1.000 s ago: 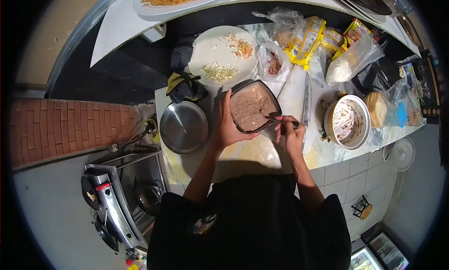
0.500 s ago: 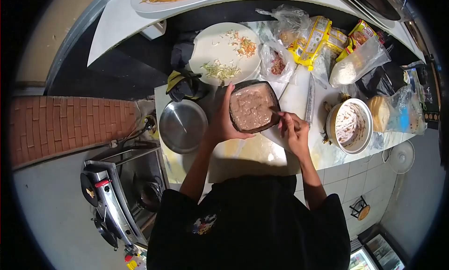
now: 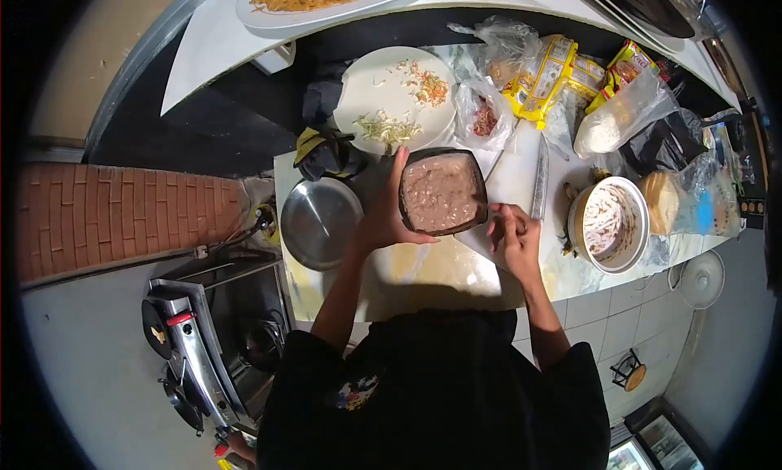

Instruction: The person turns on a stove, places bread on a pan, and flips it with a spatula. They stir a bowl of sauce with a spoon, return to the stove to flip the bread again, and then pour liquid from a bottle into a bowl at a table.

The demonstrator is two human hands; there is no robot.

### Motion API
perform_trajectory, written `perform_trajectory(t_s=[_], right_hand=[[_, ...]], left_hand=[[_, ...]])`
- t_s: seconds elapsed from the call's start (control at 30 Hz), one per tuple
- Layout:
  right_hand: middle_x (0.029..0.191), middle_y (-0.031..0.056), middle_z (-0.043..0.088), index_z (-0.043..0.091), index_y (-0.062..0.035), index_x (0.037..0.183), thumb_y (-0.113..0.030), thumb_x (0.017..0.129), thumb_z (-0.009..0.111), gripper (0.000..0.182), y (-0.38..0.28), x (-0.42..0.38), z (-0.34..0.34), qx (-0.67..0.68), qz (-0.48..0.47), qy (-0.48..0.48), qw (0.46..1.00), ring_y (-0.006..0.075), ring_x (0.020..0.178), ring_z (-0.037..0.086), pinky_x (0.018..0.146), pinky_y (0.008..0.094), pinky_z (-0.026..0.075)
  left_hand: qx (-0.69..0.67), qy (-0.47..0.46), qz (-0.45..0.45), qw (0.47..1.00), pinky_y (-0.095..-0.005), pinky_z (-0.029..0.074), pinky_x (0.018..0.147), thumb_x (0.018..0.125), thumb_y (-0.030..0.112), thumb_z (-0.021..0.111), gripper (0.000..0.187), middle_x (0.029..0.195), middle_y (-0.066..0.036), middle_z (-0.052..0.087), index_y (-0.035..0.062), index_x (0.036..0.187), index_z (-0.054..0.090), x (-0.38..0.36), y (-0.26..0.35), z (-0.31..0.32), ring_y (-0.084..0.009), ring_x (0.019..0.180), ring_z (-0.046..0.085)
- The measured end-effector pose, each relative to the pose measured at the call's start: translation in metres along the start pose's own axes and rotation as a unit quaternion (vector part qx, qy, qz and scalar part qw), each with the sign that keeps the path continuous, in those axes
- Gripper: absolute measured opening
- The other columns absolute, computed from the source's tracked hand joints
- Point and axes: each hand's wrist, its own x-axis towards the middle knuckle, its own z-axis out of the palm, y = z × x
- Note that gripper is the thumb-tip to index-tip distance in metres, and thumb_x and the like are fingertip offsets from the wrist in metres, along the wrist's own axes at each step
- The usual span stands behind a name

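Observation:
A square dark bowl [image 3: 464,227] is held above the counter, full of a thick pinkish-brown mixture [image 3: 440,191]. My left hand [image 3: 383,216] is wrapped round its left side, thumb at the upper rim and fingers underneath. At the right rim, my right hand [image 3: 519,240] pinches the thin handle of what looks like a spoon [image 3: 494,205]; its other end is hidden in the mixture. Behind the bowl lies a large cream plate [image 3: 358,91] with shredded vegetables [image 3: 428,85] on it. A round metal lid or pan [image 3: 321,226] rests left of my left hand.
To the right stand a smeared white tub [image 3: 643,226] and a knife [image 3: 540,177] on a cutting board [image 3: 511,173]. Plastic bags and yellow packets [image 3: 542,79] line the back. A noodle platter [image 3: 252,18] sits on the shelf. Another person's hand [image 3: 238,447] shows near the stove [image 3: 195,364].
The spoon handle and my right hand have shifted slightly at the bowl's right rim. A person's hand has come into view by the stove. My left hand keeps its hold.

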Motion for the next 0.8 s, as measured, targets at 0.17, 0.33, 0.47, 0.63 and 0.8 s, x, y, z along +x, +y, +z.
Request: perform_trajectory(t_s=[0.17, 0.33, 0.47, 0.63, 0.8], right_hand=[[0.066, 0.0114, 0.059, 0.058, 0.0107, 0.101, -0.027, 0.101, 0.042, 0.041, 0.008, -0.004, -0.006, 0.098, 0.059, 0.002, 0.993, 0.0158, 0.044, 0.054, 0.045, 0.0263, 0.044], [0.07, 0.011, 0.059, 0.058, 0.0107, 0.103, -0.023, 0.101, 0.039, 0.038, 0.006, -0.012, 0.01, 0.008, -0.038, 0.013, 0.999, 0.0153, 0.051, 0.057, 0.051, 0.0254, 0.046], [0.071, 0.0103, 0.06, 0.058, 0.0105, 0.103, -0.021, 0.101, 0.04, 0.037, -0.002, -0.009, 0.004, 0.088, 0.031, -0.004, 0.996, 0.0156, 0.048, 0.057, 0.049, 0.0259, 0.046], [0.067, 0.0092, 0.059, 0.059, 0.0096, 0.102, -0.021, 0.1, 0.043, 0.035, -0.007, -0.001, 0.009, 0.006, -0.036, -0.022, 0.999, 0.0135, 0.05, 0.055, 0.049, 0.0252, 0.044], [0.068, 0.0091, 0.061, 0.061, 0.0089, 0.099, -0.02, 0.1, 0.043, 0.034, -0.021, 0.005, -0.007, -0.025, -0.004, -0.017, 1.0, 0.0122, 0.051, 0.056, 0.049, 0.0245, 0.044]], left_hand=[[-0.039, -0.042, -0.059, 0.997, -0.0379, 0.015, 0.114, 0.047, 0.029, 0.092, 0.143, 0.153, -0.021, 0.001, -0.0016, 0.145, -0.008, 0.003, 0.006, -0.006, -0.0291, 0.143, 0.006], [-0.066, -0.044, -0.055, 0.995, -0.0371, 0.013, 0.115, 0.048, 0.029, 0.092, 0.144, 0.154, -0.019, -0.002, -0.0001, 0.146, -0.01, 0.0, -0.003, -0.005, -0.0278, 0.143, 0.004], [-0.086, -0.056, -0.034, 0.994, -0.0377, 0.017, 0.114, 0.053, 0.025, 0.09, 0.139, 0.154, -0.018, -0.004, 0.0045, 0.147, -0.01, -0.002, -0.007, -0.007, -0.0274, 0.143, 0.006], [-0.161, -0.056, -0.099, 0.98, -0.0393, 0.022, 0.112, 0.062, 0.016, 0.086, 0.126, 0.153, -0.021, 0.007, 0.0112, 0.149, -0.005, -0.01, -0.006, -0.008, -0.0291, 0.141, 0.017], [-0.129, -0.06, -0.117, 0.983, -0.0394, 0.025, 0.111, 0.067, 0.011, 0.083, 0.114, 0.15, -0.021, 0.021, 0.0097, 0.149, 0.003, -0.016, -0.015, -0.01, -0.0299, 0.138, 0.027]])
